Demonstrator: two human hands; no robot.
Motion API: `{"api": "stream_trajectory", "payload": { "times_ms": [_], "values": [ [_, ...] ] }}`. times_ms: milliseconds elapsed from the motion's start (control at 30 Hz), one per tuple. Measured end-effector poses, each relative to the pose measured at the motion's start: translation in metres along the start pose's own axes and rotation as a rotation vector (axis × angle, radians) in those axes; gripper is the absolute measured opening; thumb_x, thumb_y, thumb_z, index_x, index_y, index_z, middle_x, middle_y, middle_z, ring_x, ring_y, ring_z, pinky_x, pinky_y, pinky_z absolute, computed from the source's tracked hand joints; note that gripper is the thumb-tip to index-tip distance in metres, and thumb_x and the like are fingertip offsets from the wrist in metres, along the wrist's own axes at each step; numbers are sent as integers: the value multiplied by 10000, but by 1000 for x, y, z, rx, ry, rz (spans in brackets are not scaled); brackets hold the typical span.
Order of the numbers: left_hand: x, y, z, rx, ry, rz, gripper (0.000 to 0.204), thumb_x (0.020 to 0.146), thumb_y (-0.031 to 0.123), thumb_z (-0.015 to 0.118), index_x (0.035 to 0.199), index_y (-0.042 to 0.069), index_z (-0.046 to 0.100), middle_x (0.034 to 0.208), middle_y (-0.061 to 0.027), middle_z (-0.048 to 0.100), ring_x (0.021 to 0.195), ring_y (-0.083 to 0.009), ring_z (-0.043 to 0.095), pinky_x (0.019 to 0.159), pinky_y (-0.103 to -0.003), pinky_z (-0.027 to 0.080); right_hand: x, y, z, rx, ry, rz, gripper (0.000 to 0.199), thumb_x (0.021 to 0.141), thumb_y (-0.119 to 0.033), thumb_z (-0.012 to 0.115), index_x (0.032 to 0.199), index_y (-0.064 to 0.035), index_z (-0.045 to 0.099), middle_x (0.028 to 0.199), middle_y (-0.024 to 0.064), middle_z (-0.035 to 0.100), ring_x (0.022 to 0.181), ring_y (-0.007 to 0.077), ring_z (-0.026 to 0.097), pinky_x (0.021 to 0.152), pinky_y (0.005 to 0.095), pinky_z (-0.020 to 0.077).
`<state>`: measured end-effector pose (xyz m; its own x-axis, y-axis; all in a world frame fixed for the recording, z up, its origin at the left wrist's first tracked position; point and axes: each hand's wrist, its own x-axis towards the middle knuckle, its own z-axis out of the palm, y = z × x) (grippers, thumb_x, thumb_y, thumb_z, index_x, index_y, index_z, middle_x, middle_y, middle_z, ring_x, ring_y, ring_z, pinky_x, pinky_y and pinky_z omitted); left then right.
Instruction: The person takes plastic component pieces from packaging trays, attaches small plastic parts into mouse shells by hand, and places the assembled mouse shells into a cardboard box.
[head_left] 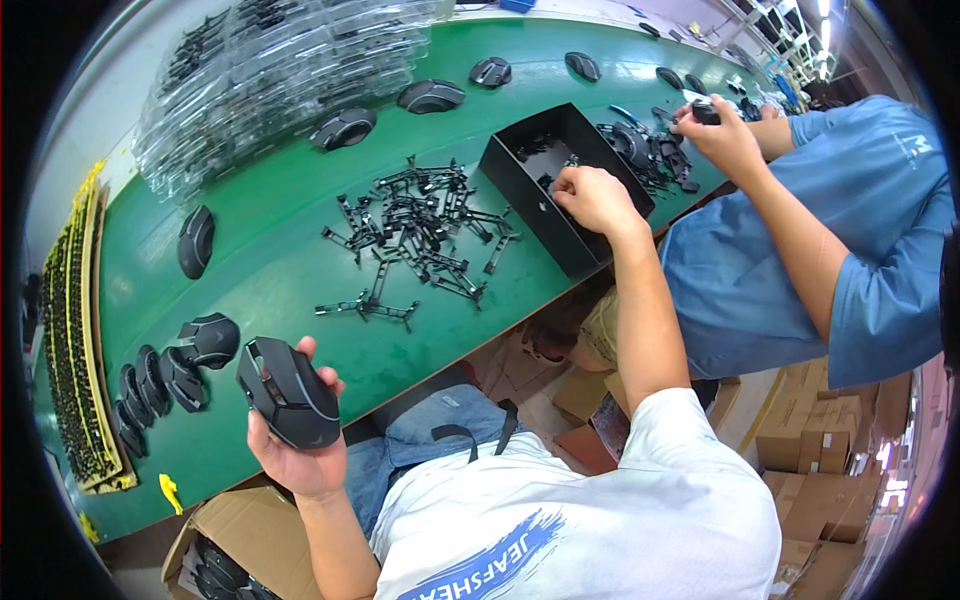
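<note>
My left hand (300,450) holds a black computer mouse shell (288,392) above the near edge of the green table (270,270). My right hand (592,198) reaches into a black open box (520,170) on the table, fingers curled on small parts inside; what it grips is hidden. A heap of black plastic sprue pieces (415,235) lies between my two hands.
A row of mouse shells (165,378) lies at the near left, with single shells (196,240) further along the belt. Clear plastic trays (270,70) are stacked at the back. A co-worker in blue (830,230) handles parts at the right. Cardboard boxes (820,430) stand below.
</note>
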<state>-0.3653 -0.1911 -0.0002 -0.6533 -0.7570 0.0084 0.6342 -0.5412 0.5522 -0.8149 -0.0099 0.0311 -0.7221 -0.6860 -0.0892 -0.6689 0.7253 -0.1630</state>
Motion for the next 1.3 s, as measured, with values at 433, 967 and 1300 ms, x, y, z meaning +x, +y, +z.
{"api": "stream_trajectory", "payload": {
  "times_ms": [433, 967, 1300],
  "values": [
    [4, -13, 4, 77, -47, -82, 685, 1056, 417, 544, 1608, 50, 375, 1595, -270, 451, 1233, -385, 679, 1013, -499, 621, -22, 10, 2, 443, 511, -97, 266, 1037, -143, 634, 1249, -18, 735, 1144, 152, 717, 1060, 272, 698, 935, 358, 530],
    [25, -37, 48, -286, 493, -255, 592, 1048, 570, 520, 1349, 72, 631, 1094, -92, 742, 810, -209, 700, 754, -349, 604, -169, -235, 86, 950, 219, -732, 370, 782, -109, 898, 1130, -95, 776, 1010, 85, 695, 845, 276, 704, 728, 373, 582],
    [-4, -50, 23, 99, 320, -43, 512, 1112, 440, 387, 1453, 88, 537, 1259, -76, 628, 1003, -171, 612, 858, -348, 513, -177, -243, 103, 1441, 4, -544, 386, 888, -16, 771, 1256, 45, 674, 1135, 128, 735, 954, 183, 711, 849, 334, 584]
  ]
}}
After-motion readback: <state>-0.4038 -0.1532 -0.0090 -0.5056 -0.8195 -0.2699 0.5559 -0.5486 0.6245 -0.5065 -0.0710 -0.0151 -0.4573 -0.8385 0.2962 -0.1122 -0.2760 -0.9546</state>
